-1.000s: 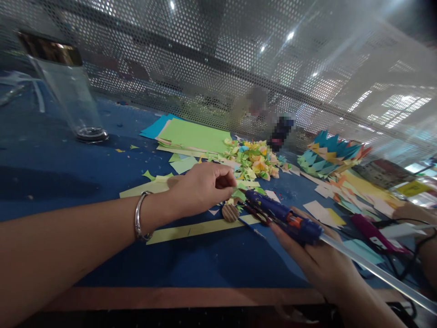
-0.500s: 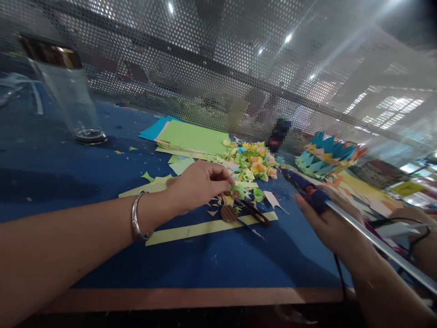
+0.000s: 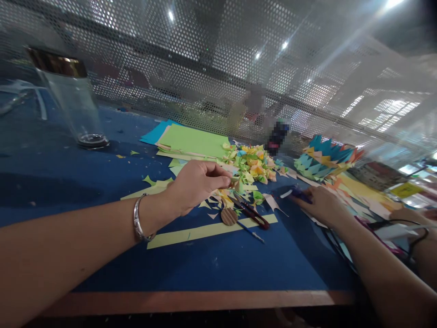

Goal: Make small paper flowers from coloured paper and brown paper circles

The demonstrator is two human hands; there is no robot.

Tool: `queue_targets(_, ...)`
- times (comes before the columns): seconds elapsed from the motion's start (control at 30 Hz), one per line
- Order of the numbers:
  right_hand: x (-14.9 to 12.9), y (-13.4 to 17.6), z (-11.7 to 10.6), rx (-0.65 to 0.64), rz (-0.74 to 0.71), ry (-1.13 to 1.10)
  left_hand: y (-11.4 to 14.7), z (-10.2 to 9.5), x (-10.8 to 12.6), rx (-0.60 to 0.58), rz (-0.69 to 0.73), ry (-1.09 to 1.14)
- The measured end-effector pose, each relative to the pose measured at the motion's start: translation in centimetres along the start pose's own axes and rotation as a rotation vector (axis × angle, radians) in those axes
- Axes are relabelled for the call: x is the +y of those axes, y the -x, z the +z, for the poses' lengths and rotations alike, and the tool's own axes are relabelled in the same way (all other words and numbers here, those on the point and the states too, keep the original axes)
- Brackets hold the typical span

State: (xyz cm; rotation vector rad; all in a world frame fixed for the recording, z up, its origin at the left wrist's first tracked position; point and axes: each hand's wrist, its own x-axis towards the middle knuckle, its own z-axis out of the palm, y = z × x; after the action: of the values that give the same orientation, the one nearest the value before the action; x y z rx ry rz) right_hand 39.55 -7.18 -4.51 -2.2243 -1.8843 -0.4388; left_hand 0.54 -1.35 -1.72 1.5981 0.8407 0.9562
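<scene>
My left hand [image 3: 201, 184], with a silver bangle at its wrist, pinches a small folded piece of pale green paper [image 3: 235, 184] between thumb and fingertips. To the right, low over the table, my right hand [image 3: 321, 205] is closed round a dark blue glue gun [image 3: 301, 194], which the hand partly covers. Below my left hand lie a round corrugated cardboard disc [image 3: 229, 217], dark red thread snips [image 3: 254, 214], a thin blue pen refill [image 3: 251, 231] and a long pale yellow paper strip [image 3: 191, 233]. Just beyond is a heap of folded paper pieces [image 3: 256, 164].
A stack of coloured paper [image 3: 200, 140] lies at the back. The glass bottle [image 3: 73, 100] stands at the left. A zigzag paper crown [image 3: 324, 159] sits at the right, near another person's arm [image 3: 416, 223]. Behind the blue table [image 3: 218, 269] rises a perforated metal screen [image 3: 153, 59].
My right hand has lowered the glue gun and turned it over to the right, away from my left hand. My left hand stays nearly in place with its paper piece.
</scene>
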Motion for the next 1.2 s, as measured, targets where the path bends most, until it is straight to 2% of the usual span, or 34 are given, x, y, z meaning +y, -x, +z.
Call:
queue_targets(0.07,-0.7,0.1,-1.1,-0.016,-0.008,0.029,-0.1,0.1,-0.1,0.003,-0.006,0.037)
queue_targets(0.13,-2.4,0.4,-2.7,0.047,-0.039,-0.001,-0.2,0.2,-0.1,0.002,-0.024,0.084)
queue_targets(0.2,-5.3,1.0,-4.5,0.073,-0.097,-0.099,-0.2,0.3,-0.1,0.006,-0.049,0.136)
queue_targets(0.33,-12.2,2.0,-7.3,-0.025,-0.228,-0.397,-0.2,0.3,-0.2,0.017,-0.064,0.202)
queue_targets(0.43,-16.2,2.0,-8.1,-0.069,-0.357,-0.474,-0.2,0.3,-0.2,0.02,-0.043,0.225)
queue_targets(0.5,-17.8,1.7,-8.0,-0.084,-0.4,-0.504,-0.2,0.3,-0.2,0.029,-0.046,0.24)
queue_targets(0.7,-18.9,1.1,-6.4,0.015,-0.439,-0.567,-0.1,0.4,0.2,0.032,-0.093,0.293)
queue_targets(0.83,-18.8,1.0,-5.5,0.043,-0.441,-0.58,-0.2,0.4,0.3,-0.021,-0.185,0.278)
queue_targets(0.93,-18.7,1.0,-5.1,0.045,-0.466,-0.604,-0.3,0.4,0.1,-0.06,-0.177,0.24)
queue_targets(1.2,-18.0,1.3,-4.6,-0.064,-0.453,-0.739,-0.5,0.2,0.1,-0.179,-0.08,-0.123)
